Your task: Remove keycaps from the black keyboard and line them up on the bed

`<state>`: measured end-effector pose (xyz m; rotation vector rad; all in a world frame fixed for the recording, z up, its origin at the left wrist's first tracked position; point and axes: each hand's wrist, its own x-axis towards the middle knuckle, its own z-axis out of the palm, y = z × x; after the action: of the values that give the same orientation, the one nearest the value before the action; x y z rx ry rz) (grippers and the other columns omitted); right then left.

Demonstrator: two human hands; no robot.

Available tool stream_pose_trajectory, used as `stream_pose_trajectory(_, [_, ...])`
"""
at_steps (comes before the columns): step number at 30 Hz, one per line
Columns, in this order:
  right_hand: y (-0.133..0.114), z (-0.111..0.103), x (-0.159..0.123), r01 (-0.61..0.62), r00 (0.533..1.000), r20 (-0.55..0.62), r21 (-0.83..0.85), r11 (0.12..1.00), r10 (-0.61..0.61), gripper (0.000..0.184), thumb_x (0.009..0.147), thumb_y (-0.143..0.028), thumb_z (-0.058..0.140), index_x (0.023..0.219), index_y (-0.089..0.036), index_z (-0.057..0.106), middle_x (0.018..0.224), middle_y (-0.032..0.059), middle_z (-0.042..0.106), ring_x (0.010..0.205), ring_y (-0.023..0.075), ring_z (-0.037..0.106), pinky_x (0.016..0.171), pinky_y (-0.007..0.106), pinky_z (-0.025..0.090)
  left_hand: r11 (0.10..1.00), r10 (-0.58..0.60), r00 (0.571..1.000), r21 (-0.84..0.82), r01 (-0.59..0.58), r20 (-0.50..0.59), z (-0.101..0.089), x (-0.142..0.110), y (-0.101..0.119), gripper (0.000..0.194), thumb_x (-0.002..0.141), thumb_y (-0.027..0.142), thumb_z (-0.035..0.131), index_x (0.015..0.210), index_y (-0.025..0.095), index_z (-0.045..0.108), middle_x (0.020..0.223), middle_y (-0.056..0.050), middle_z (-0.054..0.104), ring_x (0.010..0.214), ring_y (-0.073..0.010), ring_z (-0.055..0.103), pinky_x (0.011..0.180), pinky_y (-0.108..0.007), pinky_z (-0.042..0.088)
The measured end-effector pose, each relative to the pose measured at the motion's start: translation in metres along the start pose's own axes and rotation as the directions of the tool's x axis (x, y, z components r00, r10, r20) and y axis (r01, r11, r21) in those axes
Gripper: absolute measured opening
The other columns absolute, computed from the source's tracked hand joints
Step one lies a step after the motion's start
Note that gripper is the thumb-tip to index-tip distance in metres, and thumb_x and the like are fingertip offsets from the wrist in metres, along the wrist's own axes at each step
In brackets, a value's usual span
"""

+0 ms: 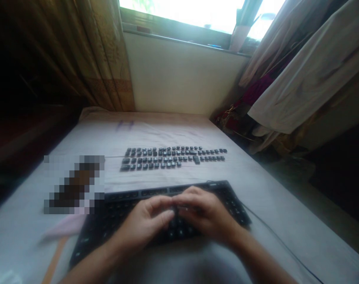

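A black keyboard (179, 230) lies at a slant on the pale cloth in front of me. Over its middle, my left hand (148, 221) and my right hand (207, 209) meet fingertip to fingertip. The thumb and fingers of my left hand are pinched together, and those of my right hand are curled closed against them. Something small and dark seems to be between the fingertips, but blur and the fingers hide what it is. Beyond the keyboard, several loose black keycaps (151, 159) are laid out in rows.
A pixelated dark object (75, 183) lies left of the keyboard, near a pink cloth (67, 227) and an orange strip (55, 258). A cable (274, 228) runs off to the right. Curtains (102, 51) hang at left, garments (309, 75) at right, below a window (185, 15).
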<state>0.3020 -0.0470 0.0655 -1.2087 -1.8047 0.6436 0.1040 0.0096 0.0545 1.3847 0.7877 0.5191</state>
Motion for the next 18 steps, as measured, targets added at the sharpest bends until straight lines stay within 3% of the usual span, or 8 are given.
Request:
stream_pose_trajectory(5, [0.0048, -0.0034, 0.0001, 0.109, 0.992, 0.062, -0.054, 0.993, -0.106, 0.024, 0.090, -0.020, 0.065, 0.113, -0.024, 0.074, 0.090, 0.0055, 0.067, 0.078, 0.0148, 0.068, 0.070, 0.025, 0.056, 0.996, -0.085, 0.995, -0.035, 0.087, 0.053, -0.0011, -0.0001, 0.0039, 0.039, 0.073, 0.040, 0.071, 0.107, 0.021, 0.076, 0.063, 0.003, 0.064, 0.045, -0.0059, 0.039, 0.040, -0.016, 0.028])
stream_pose_trajectory(10, [0.0067, -0.0031, 0.0009, 0.153, 0.988, 0.041, -0.080, 0.985, -0.150, 0.022, 0.089, -0.019, 0.066, 0.109, -0.022, 0.073, 0.090, 0.0054, 0.067, 0.076, 0.0142, 0.067, 0.066, 0.023, 0.056, 0.977, -0.192, 0.980, -0.086, 0.196, 0.052, -0.0030, 0.0012, -0.0011, 0.047, 0.070, 0.044, 0.074, 0.110, 0.019, 0.074, 0.062, 0.004, 0.060, 0.043, -0.0039, 0.034, 0.039, -0.016, 0.023])
stream_pose_trajectory(15, [0.0011, 0.0038, 0.0029, 0.143, 0.990, 0.011, -0.119, 0.983, -0.143, 0.017, 0.085, -0.014, 0.066, 0.100, -0.019, 0.071, 0.090, 0.0063, 0.067, 0.077, 0.0160, 0.067, 0.068, 0.025, 0.055, 0.968, -0.210, 0.976, -0.126, 0.215, 0.051, -0.0013, 0.0010, -0.0042, 0.049, 0.071, 0.043, 0.075, 0.113, 0.018, 0.072, 0.069, 0.002, 0.064, 0.043, -0.0035, 0.037, 0.039, -0.016, 0.025])
stream_pose_trajectory(18, [-0.0029, 0.0031, 0.0050, 0.117, 0.993, 0.020, -0.107, 0.987, -0.115, 0.015, 0.082, -0.011, 0.065, 0.094, -0.019, 0.068, 0.088, 0.0052, 0.066, 0.077, 0.0158, 0.066, 0.069, 0.026, 0.054, 0.973, -0.193, 0.981, -0.128, 0.194, 0.020, 0.0009, 0.0009, -0.0031, 0.048, 0.069, 0.040, 0.075, 0.112, 0.018, 0.070, 0.085, -0.002, 0.069, 0.051, -0.0060, 0.048, 0.038, -0.014, 0.028])
